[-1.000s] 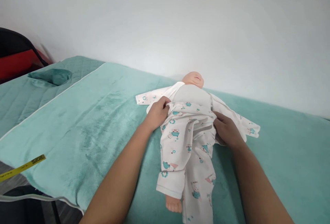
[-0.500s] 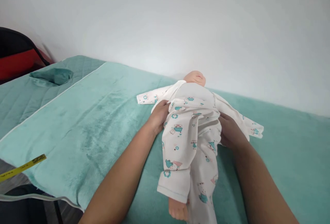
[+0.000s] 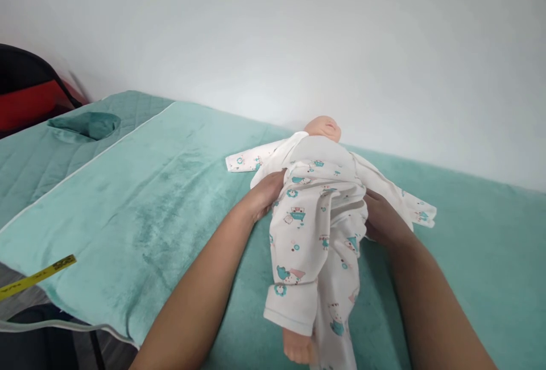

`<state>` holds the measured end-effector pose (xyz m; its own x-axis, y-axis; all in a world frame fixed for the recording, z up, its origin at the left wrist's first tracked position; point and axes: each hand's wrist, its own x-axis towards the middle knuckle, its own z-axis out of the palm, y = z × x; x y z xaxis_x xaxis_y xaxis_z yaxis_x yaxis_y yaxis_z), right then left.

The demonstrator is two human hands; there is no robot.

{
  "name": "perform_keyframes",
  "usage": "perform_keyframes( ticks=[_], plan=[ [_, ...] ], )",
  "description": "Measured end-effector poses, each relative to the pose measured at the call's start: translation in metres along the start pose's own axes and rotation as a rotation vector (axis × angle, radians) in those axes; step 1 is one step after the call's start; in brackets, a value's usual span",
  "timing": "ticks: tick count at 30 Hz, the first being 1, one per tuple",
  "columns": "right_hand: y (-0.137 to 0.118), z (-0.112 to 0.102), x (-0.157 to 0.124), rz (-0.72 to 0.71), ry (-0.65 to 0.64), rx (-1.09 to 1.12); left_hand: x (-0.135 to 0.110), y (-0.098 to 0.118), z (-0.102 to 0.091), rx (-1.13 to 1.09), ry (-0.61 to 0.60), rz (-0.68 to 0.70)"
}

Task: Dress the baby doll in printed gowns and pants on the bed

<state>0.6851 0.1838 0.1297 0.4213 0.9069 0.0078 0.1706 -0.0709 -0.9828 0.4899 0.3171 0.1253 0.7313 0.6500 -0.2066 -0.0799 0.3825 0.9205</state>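
Note:
A baby doll (image 3: 325,127) lies on its back on the green bed cover, head toward the wall and both arms spread. It wears a white printed top (image 3: 273,154) and white printed pants (image 3: 298,245), bunched in folds at the hips. One bare foot (image 3: 296,347) pokes out of a cuff. My left hand (image 3: 269,191) is closed on the waist edge of the pants, its fingertips tucked under the cloth. At the opposite hip, my right hand (image 3: 381,219) grips the pants' side; most of its fingers are hidden behind the fabric.
The velvety green cover (image 3: 140,205) spreads over the bed, with a face hole (image 3: 87,125) at the left. A white wall (image 3: 273,46) runs behind. A red and black object (image 3: 34,94) stands far left, and a yellow strip (image 3: 38,277) juts in at lower left.
My left hand has shifted slightly right and inward at the waist, with its fingertips further under the cloth. The near pant leg and foot have moved slightly right. My right hand is nearly still.

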Motion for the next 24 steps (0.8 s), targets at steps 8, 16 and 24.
perform_keyframes(
  ticks=[8,16,24],
  plan=[
    [0.0029,0.0049,0.0005,0.243,-0.005,0.336,0.0052,-0.0044,0.0071,-0.193,-0.029,-0.098],
    [0.0006,0.0098,0.0028,0.189,-0.016,0.457,0.0049,0.0,0.0095,-0.442,-0.116,-0.173],
    [0.0091,0.0058,0.0084,0.148,-0.004,0.458,0.007,-0.002,0.0022,-0.407,-0.03,-0.259]
  ],
)
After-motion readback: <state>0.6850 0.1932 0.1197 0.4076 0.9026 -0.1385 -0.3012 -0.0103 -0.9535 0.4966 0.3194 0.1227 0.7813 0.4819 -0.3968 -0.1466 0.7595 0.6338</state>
